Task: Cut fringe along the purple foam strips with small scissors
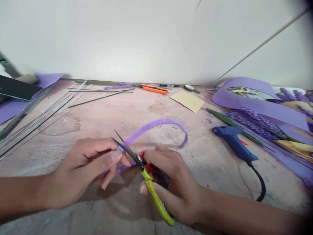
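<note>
Scissors (139, 159) fill our right hand (174, 178), thumb by the yellow handle and fingers over the red one, which they mostly hide; the blades stand narrowly parted, tips toward the left. Our left hand (90, 163) pinches a purple strip (156, 123) between thumb and fingers, right beside those blades. From that pinch the strip arches up and away to the right, then curls back down to an end behind our right hand; another purple length shows under our left fingers.

We judge the step in hand to be a snip into the strip, since it appears to pass between the blades, though we cannot tell how deep any cut goes. The move calls for a steady pinch, our left fingertips kept off the edges, and an even squeeze on the handles.

Beyond our hands, a blue glue gun (233, 142) lies to the right on the table (117, 117), near purple flower sprigs (254, 122). Farther back we see a pale yellow card (187, 100), a tape roll (191, 88) and an orange-handled tool (155, 89), with thin green stems (101, 100) off to the left.
</note>
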### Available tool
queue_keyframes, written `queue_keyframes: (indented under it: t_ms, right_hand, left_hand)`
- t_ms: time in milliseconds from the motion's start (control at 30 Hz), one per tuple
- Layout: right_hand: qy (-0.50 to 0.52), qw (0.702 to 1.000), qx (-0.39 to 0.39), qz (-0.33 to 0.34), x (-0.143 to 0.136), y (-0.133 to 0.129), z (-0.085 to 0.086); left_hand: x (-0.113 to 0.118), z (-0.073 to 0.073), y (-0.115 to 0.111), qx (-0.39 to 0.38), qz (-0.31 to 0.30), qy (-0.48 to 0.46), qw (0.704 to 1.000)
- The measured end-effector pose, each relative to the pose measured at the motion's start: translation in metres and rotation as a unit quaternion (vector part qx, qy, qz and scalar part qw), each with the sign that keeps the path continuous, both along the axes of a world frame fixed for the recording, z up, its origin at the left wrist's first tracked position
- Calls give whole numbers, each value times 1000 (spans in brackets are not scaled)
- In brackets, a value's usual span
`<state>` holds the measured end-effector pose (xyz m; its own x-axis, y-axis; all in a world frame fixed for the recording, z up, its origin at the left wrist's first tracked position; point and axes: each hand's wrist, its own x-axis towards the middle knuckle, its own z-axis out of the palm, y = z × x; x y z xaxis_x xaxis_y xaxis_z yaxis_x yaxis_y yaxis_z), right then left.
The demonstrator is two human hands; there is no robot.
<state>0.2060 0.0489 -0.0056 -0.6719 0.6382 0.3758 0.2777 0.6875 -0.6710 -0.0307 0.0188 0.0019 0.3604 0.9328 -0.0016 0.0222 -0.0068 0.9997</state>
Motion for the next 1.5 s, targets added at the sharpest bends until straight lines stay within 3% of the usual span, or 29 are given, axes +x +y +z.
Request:
queue_keyframes:
  t_ms: [233, 667, 900, 1200, 1333, 1500]
  right_hand:
    - [-21, 1000, 8, 3, -1, 0, 2]
    - [-21, 999, 36, 21, 3, 0, 1]
    - [-20, 999, 11, 28, 0, 2, 1]
    - [-13, 1000, -1, 0, 1, 0, 3]
    - [-5, 1000, -6, -7, -1, 0, 5]
    - [-20, 1000, 3, -8, -1, -1, 3]
  left_hand:
    - [1, 5, 2, 65, 7, 57, 996]
    - [1, 5, 2, 86, 22, 88, 992]
    - [2, 4, 3, 38, -27, 44, 998]
    - [-1, 2, 1, -22, -19, -16, 999]
    - [0, 4, 2, -1, 8, 0, 1000]
    - [1, 4, 2, 29, -3, 29, 999]
